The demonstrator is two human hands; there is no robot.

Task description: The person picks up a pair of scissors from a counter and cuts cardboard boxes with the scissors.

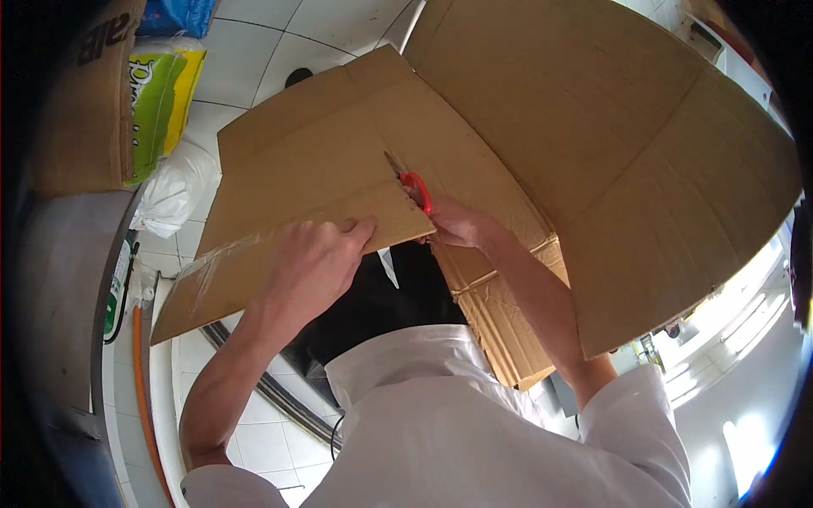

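Note:
A large sheet of brown cardboard point(313, 152) spreads out in front of me, with a cut running in from its near edge. My right hand point(453, 222) is closed around red-handled scissors point(415, 186), partly hidden behind the cut edge. The scissor blades point away from me and lie at the cut in the sheet. My left hand point(326, 254) grips the near edge of the same cardboard, left of the cut, thumb on top and fingers curled. A strip of clear tape point(212, 262) runs across the sheet's left part.
Another big cardboard panel point(644, 152) rises at the right, joined by folded flaps point(500, 313) near my right forearm. At the left stand a printed cardboard box point(85, 110), a green and yellow bag point(165, 110) and a white plastic bag point(174, 186). An orange hose point(142, 381) runs along the floor.

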